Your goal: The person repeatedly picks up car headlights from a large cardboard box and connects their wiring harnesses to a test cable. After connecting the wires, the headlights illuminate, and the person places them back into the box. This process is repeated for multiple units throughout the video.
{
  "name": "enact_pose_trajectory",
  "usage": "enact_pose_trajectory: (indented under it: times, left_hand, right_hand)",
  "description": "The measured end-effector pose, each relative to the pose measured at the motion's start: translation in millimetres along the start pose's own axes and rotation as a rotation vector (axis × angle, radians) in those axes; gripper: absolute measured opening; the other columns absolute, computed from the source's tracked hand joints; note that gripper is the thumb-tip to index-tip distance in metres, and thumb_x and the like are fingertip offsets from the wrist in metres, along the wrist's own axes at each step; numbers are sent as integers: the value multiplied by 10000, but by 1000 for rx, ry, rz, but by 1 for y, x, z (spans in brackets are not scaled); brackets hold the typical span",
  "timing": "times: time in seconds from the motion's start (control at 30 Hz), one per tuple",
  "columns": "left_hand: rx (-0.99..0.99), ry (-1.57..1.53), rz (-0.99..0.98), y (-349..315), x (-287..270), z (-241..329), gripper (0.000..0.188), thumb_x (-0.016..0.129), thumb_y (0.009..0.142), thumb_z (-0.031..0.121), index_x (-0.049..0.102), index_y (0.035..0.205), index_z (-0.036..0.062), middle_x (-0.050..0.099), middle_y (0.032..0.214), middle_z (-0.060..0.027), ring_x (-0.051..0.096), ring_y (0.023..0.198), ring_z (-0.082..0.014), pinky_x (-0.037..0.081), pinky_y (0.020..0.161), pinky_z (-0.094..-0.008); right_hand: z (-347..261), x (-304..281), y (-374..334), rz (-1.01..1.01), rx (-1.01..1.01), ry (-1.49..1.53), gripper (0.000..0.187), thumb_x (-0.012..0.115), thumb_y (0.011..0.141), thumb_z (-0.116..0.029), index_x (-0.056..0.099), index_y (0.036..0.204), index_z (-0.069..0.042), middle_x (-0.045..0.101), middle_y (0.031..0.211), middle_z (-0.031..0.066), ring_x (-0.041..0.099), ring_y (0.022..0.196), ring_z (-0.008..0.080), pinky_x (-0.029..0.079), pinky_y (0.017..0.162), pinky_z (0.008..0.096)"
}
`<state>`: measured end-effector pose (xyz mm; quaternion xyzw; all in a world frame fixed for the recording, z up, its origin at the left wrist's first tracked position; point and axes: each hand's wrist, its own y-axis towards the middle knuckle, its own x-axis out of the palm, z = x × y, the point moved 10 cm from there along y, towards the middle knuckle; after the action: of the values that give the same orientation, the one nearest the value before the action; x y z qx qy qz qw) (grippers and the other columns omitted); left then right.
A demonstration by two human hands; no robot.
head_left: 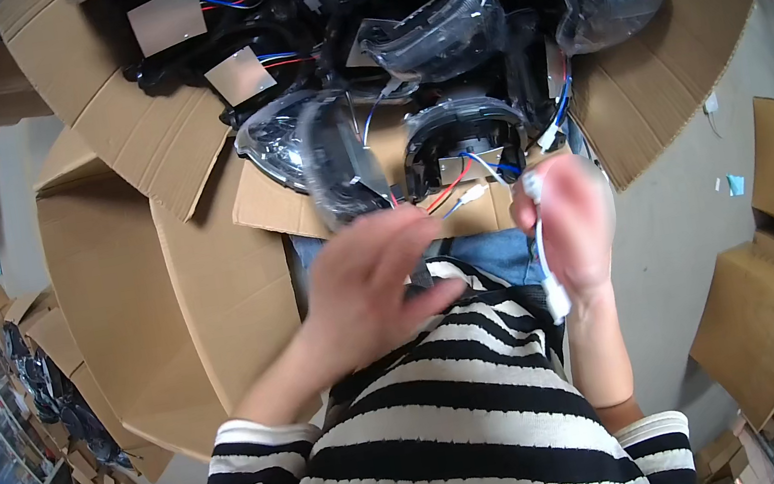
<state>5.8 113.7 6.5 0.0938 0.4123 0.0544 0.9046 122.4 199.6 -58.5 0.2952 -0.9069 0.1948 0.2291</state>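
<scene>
My right hand (578, 222), slightly blurred, is closed on a short white cable (543, 248). One white plug sits at the fingertips and another hangs by the wrist. My left hand (364, 286) is held in front of my body with its thumb spread from the fingers, and I see nothing in it. Just beyond the hands lies a black lamp housing (462, 124) with a clear cover and a silver plate. Red, white and blue wires come out of it, with a white connector (473, 194) near its front. A clear-lensed headlamp (285, 142) rests to its left.
More headlamps (440, 31) with clear lenses and loose wires crowd the cardboard ahead. A large open carton (128, 303) stands at my left. On the right, brown boxes (763, 314) stand on the grey floor (657, 250). Shelving and stacked cartons line the far left.
</scene>
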Motion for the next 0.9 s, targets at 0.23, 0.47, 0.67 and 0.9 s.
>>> enact_pose_trajectory:
  times: [0.23,0.47,0.67,0.9]
  left_hand:
    - [-193,-143,-234,-28,68,-40,516,651,718,175,425,1159,30,573,905,-125,565,827,-257,446,713,-306]
    - [-812,-850,-516,-82,52,-58,347,501,813,51,446,1155,35,558,676,-84,580,631,-167,466,598,-277]
    - [-238,-1331,-486,-56,-18,-13,278,454,832,88,527,991,-128,593,820,-212,597,717,-276,467,679,-331]
    - [-93,-1325,-523,-23,-11,43,339,465,794,94,513,1044,-130,578,964,-243,580,895,-316,421,826,-360]
  right_hand:
    - [22,5,-46,-51,94,-30,104,506,841,-83,477,896,1,514,776,32,478,691,78,395,627,206]
    - [54,-13,-63,-65,220,-537,60,509,814,-78,506,825,-19,509,687,2,425,571,60,348,502,206]
    - [90,1,-50,-137,251,-593,80,512,785,-101,504,803,-23,525,631,44,453,531,90,353,478,241]
    - [93,4,-55,-190,267,-700,97,510,785,-109,498,804,-15,548,652,72,490,557,135,388,523,268]
